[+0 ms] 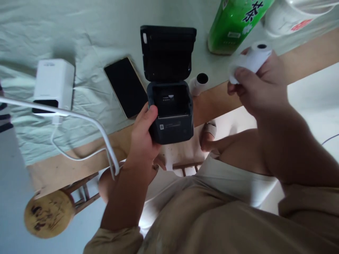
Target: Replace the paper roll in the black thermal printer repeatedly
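Observation:
My left hand [144, 132] grips the lower left side of a small dark label printer [173, 128], thumb on its rim. The printer's lid [168, 53] stands raised, and its inner bay shows a small white sticker with no roll inside. Out to the right, my right hand [255, 83] is closed around a white paper roll [251, 61] with a dark core hole at its end. A second small white roll [196, 86] lies just right of the printer on the table, its dark round end facing up.
A phone [127, 86] with a dark screen lies left of the printer. Further left stands a white power bank [53, 83] with a white cable [87, 118]. A green tea bottle [235, 28] and a white container [288, 19] occupy the back right. Below left is a round wooden stool [49, 213].

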{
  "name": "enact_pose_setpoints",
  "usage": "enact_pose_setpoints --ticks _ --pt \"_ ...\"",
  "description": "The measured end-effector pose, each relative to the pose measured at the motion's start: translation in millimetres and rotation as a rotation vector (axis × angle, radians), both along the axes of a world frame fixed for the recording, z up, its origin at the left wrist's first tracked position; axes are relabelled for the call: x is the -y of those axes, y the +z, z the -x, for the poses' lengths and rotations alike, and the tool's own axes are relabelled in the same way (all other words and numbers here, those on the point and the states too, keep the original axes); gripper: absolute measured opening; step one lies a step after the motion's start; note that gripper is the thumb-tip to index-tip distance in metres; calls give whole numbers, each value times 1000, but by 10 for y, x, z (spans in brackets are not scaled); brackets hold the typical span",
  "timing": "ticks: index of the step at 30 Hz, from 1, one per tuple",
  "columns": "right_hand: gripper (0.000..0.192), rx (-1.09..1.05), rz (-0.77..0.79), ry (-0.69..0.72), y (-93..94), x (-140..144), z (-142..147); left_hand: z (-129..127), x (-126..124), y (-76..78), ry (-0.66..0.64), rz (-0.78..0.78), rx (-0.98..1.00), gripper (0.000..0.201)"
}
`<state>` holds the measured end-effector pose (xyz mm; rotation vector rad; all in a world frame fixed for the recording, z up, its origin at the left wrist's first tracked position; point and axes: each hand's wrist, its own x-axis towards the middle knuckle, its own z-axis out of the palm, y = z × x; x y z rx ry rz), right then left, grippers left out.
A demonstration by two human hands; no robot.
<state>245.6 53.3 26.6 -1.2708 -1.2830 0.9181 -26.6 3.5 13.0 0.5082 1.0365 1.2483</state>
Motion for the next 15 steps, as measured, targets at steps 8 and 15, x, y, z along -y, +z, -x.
enact_pose_setpoints --ticks 8,15 --pt "57 774 -230 -24 -323 -361 -446 -24 4 76 -33 -78 133 11" --pt "47 667 -638 -45 -12 52 24 -21 47 189 -66 2 52 13"
